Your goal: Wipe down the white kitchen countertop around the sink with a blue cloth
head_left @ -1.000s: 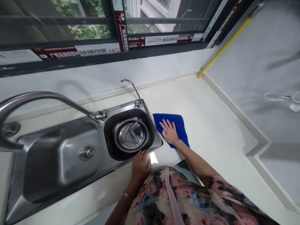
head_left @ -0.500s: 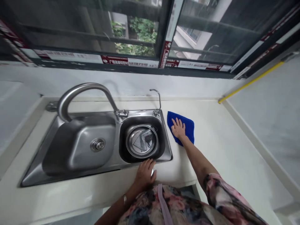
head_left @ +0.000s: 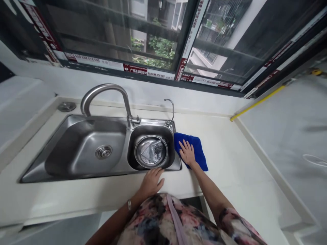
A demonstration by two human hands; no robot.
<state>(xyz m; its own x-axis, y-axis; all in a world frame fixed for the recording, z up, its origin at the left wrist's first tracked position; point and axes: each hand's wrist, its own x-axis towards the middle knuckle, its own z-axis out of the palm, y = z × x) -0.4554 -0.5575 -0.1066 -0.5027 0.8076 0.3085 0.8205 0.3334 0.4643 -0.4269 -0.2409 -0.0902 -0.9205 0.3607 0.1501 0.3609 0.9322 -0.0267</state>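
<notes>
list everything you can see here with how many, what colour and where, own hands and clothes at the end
Cloth: 1, blue, on the counter right of the sink
Sink: 1 with two basins, silver, set into the counter
Drain: 1, silver, left basin
Round bowl: 1, silver, right basin, grey item inside
Faucets: 2, silver, large and small, behind the basins
Metal disc: 1, silver, back left counter
Counter: 1, off-white, around the sink
Window: 1, dark-framed, behind
Pipe: 1, yellow, back right
Left hand: 1, bare, near sink edge
Right hand: 1, bare, on the cloth
Bracelet: 1, silvery, left wrist
Clothing: multicoloured, on torso
</notes>
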